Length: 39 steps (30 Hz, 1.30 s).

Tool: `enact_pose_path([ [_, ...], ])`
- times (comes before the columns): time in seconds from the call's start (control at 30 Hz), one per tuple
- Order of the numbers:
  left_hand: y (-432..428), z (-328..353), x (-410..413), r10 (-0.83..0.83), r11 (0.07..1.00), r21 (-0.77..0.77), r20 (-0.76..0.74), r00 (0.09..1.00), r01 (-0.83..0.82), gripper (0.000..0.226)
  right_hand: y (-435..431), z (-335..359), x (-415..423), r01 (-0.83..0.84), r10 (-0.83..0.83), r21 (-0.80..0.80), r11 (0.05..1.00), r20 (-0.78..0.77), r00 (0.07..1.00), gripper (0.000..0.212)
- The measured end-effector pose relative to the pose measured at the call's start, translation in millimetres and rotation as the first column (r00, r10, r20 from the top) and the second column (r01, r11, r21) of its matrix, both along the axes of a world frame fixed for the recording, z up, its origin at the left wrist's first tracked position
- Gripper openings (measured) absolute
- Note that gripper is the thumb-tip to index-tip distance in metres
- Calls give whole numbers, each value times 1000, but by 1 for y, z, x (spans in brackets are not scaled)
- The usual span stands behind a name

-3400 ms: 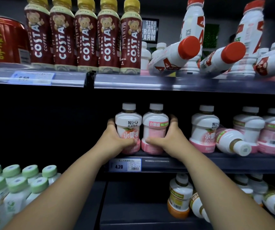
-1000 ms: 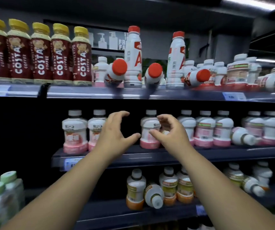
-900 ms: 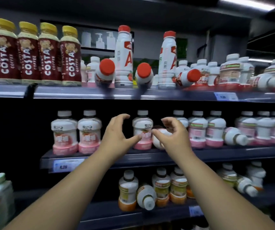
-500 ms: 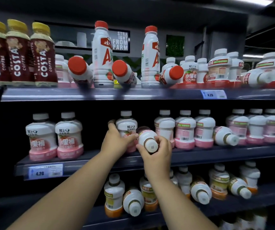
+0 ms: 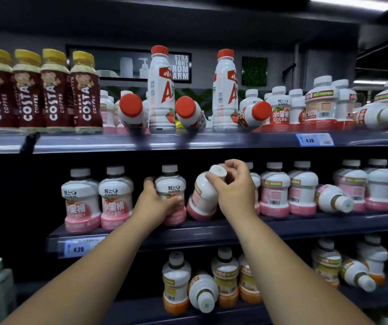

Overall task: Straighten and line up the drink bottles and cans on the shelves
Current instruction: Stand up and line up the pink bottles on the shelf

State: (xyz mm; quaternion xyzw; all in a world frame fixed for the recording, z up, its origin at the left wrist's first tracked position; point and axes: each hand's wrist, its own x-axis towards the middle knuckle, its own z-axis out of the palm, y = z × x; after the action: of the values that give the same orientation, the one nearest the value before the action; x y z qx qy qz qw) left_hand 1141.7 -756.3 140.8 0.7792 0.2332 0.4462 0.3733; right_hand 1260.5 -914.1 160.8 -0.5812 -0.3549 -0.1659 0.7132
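On the middle shelf [image 5: 202, 233] the right hand [image 5: 235, 193] has its grip pinched on the cap of a leaning pink juice bottle [image 5: 203, 195], while the left hand [image 5: 155, 205] curls its grip round the upright pink bottle [image 5: 170, 186] just beside it. The Costa coffee bottles [image 5: 54, 95] stand in line. Fallen red-capped bottles [image 5: 130, 111] above, another toppled pink bottle [image 5: 333, 199] farther right and a tipped orange bottle [image 5: 203, 292] below are yet to be righted, so I judge much is left.

The right hand [image 5: 235, 195] raised the fallen pink bottle [image 5: 202, 198] from lying cap-outward to leaning on its base near the front edge of the middle shelf [image 5: 211, 233]; the left hand [image 5: 152, 205] closed round the neighbouring upright bottle [image 5: 170, 184].
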Motion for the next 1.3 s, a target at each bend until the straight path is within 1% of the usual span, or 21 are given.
enact_pose_path([
  [0.07, 3, -2, -7, -46, 999, -10, 1, 999, 46, 64, 11, 4, 5, -71, 69, -51, 996, -43, 997, 38],
  [0.1, 4, -2, -9, -61, 998, -8, 0, 998, 61, 63, 16, 2, 8, -112, 105, -104, 988, -68, 992, 40],
  [0.17, 5, -3, -10, -74, 997, -8, -11, 997, 73, 64, 25, -5, 14, -144, 124, -254, 956, -90, 988, 55],
  [0.23, 7, -5, -10, -78, 997, -21, -53, 996, 77, 67, 28, -10, 17, -87, 80, -403, 911, -35, 996, 75],
  [0.3, 8, -9, -11, -91, 996, -27, -108, 990, 88, 74, 27, -14, 19, -35, 41, -453, 891, 3, 999, 88],
  [0.37, 9, -11, -13, -92, 996, -17, -136, 986, 90, 80, 25, -18, 18, -69, 60, -482, 873, -34, 998, 99],
  [0.43, 9, -12, -14, -88, 996, -17, -139, 986, 87, 82, 23, -24, 17, -128, 98, -579, 805, -82, 992, 110],
  [0.47, 9, -11, -14, -86, 996, -19, -135, 987, 84, 83, 23, -27, 17, -132, 100, -615, 777, -85, 991, 112],
  [0.5, 10, -11, -13, -81, 997, -18, -132, 988, 79, 83, 23, -29, 18, -124, 94, -629, 768, -80, 992, 112],
  [0.63, 13, -10, -16, -51, 998, -24, -98, 994, 49, 75, 21, -31, 20, -99, 68, -592, 800, -75, 995, 117],
  [0.7, 15, -9, -19, -46, 999, -26, -84, 995, 44, 74, 21, -32, 19, -90, 68, -607, 789, -60, 996, 119],
  [0.8, 14, -5, -24, -66, 998, -11, -119, 991, 65, 68, 22, -32, 17, -84, 77, -611, 787, -38, 996, 123],
  [0.87, 14, -4, -27, -77, 997, -16, -134, 988, 75, 68, 25, -30, 15, -75, 78, -612, 787, -22, 997, 118],
  [1.0, 11, -3, -34, -83, 996, -24, -128, 988, 81, 82, 29, -30, 15, -52, 72, -613, 789, 7, 997, 101],
  [1.07, 10, -2, -38, -72, 997, 2, -119, 990, 73, 92, 30, -31, 15, -46, 74, -604, 796, 21, 997, 98],
  [1.17, 9, -3, -44, -54, 998, 12, -61, 997, 55, 106, 30, -30, 14, -46, 83, -601, 798, 35, 996, 95],
  [1.23, 8, -3, -51, -41, 999, 10, -21, 999, 41, 102, 31, -31, 14, -28, 78, -605, 796, 56, 995, 97],
  [1.3, 5, -3, -60, -35, 999, 15, 30, 999, 34, 88, 32, -31, 14, -21, 78, -604, 796, 68, 995, 98],
])
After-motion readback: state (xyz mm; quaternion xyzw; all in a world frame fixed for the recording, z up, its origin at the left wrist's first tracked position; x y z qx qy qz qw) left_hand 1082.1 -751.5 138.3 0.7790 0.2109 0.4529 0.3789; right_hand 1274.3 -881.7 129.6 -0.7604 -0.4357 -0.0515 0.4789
